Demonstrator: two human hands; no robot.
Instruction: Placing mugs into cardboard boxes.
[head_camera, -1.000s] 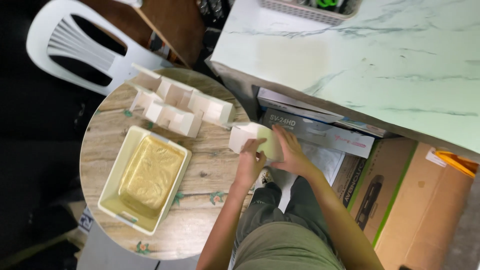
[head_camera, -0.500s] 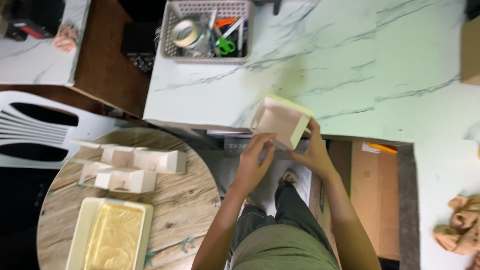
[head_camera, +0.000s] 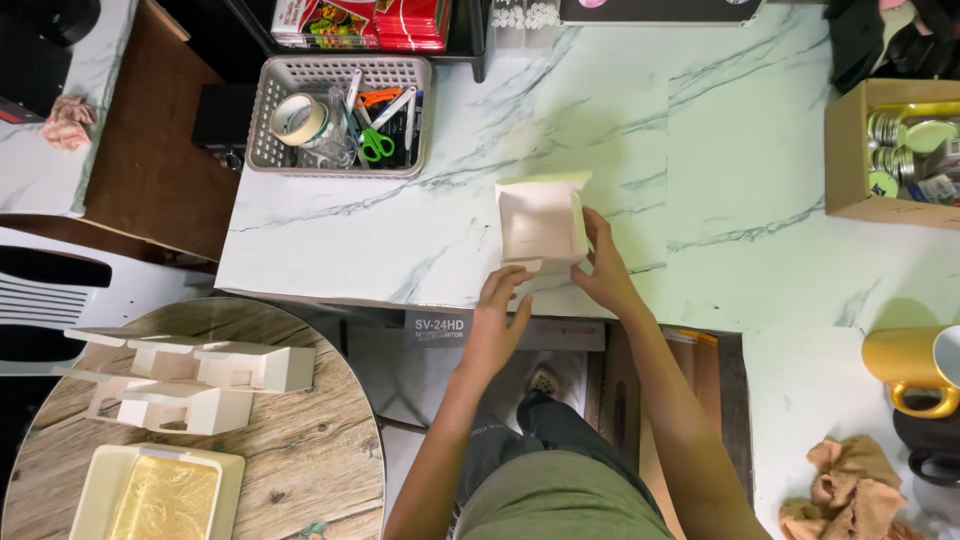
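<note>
- While both hands work at mid-frame, the right hand (head_camera: 607, 272) has its fingers (head_camera: 590, 226) spread along the right side of a small cream paper box (head_camera: 540, 222), thumb tucked near its lower corner; a loose pinch on the wall, not a full wrap
- Left hand (head_camera: 497, 325) sits just below the box, fingertips (head_camera: 512, 281) curled up to touch its lower flap; half-closed, steadying rather than gripping
- Box rests on the marble-patterned table (head_camera: 420, 240), near the front edge, centre of the frame, open face upward
- Handling, by judgement: thin card, very light, folds hold shape but crush easily; best taken by the side walls or creased corners, not by the loose flaps
- Upper left: grey mesh basket (head_camera: 335, 115) with a tape roll (head_camera: 297, 118) and green-handled scissors (head_camera: 376, 144)
- Lower left: round wooden table (head_camera: 300, 450) carrying more folded cream boxes (head_camera: 215, 385) and a tray of gold sheet (head_camera: 160, 497)
- Right edge: cardboard carton (head_camera: 850, 150), gold mug (head_camera: 905, 370), crumpled tan cloth (head_camera: 845, 490)
</note>
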